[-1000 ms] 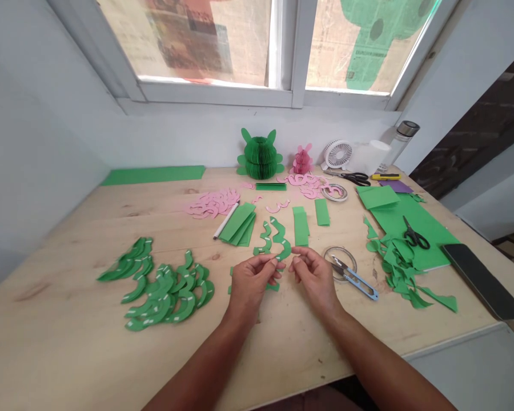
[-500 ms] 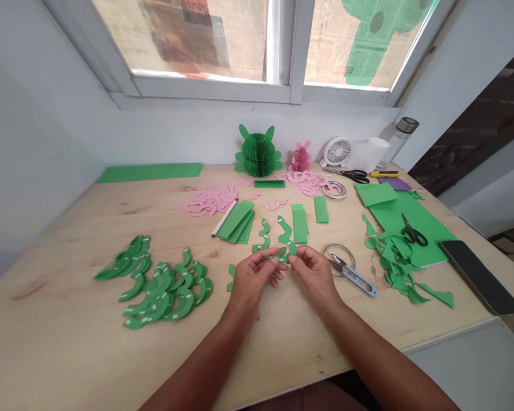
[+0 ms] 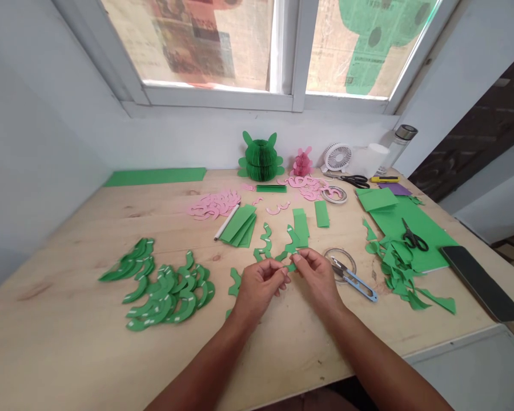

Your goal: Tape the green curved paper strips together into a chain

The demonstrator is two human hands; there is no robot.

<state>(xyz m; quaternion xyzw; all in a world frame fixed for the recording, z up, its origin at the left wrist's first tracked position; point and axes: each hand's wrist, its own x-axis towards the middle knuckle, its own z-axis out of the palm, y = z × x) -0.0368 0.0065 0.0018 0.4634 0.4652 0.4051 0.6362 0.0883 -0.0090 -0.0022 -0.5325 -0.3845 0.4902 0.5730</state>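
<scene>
Between thumb and fingers, my right hand [image 3: 319, 279] pinches a wavy green paper cutout [image 3: 290, 235] with small white patches. My left hand [image 3: 259, 284] is closed in a pinch at the cutout's lower end; its fingertips hide whatever is in them. Another wavy green cutout [image 3: 265, 242] lies just beyond my left fingers. A further green piece [image 3: 235, 281] lies beside my left wrist, partly covered by it. To the left is a pile of similar green cutouts [image 3: 167, 294] marked with white patches. Right of my right hand, blue-handled thread snips [image 3: 354, 281] rest across a tape roll [image 3: 340, 251].
Folded green strips [image 3: 240, 225], a white pen [image 3: 227, 221] and pink cutouts [image 3: 214, 204] lie beyond my hands. Green scraps [image 3: 396, 265], black scissors [image 3: 414, 236] and a phone [image 3: 482, 282] are at right. A green honeycomb paper figure [image 3: 261, 161] and a small fan [image 3: 337, 157] stand at the back.
My left fingers have shifted slightly away from the cutout's middle, down to its lower end. The cutout has turned a little in my right hand. The camera view has tilted up slightly.
</scene>
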